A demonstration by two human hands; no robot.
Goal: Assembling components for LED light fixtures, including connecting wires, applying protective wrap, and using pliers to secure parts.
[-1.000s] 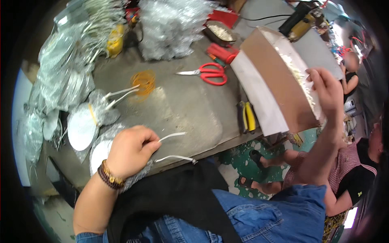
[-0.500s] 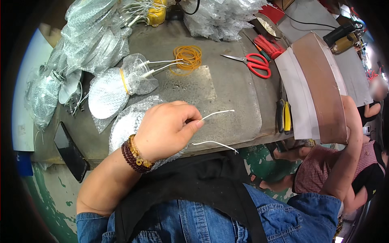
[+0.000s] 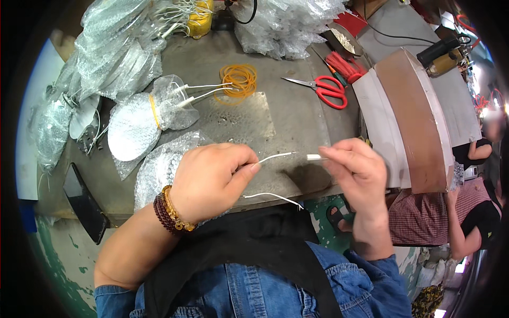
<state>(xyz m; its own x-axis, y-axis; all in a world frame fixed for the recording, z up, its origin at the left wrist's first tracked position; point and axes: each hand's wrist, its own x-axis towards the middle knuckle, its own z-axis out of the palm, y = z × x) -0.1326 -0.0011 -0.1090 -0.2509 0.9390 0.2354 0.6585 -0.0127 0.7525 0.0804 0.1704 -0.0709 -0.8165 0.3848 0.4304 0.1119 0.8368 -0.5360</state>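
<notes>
My left hand (image 3: 212, 183) is pinched shut on a white wire (image 3: 275, 156), pressing a bubble-wrapped part (image 3: 161, 167) to the bench (image 3: 297, 116). My right hand (image 3: 358, 172) nips a small white sleeve (image 3: 316, 157), just off the wire's tip. To mate them cleanly, I'd keep both ends level and steady. A second wire (image 3: 273, 197) hangs loose below; scissors (image 3: 321, 87) and rubber bands (image 3: 239, 79) lie beyond.

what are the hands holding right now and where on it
The left hand pinches a thin white wire near its base, over a bubble-wrapped item. The right hand holds a small white sleeve by one end, at its fingertips.
</notes>
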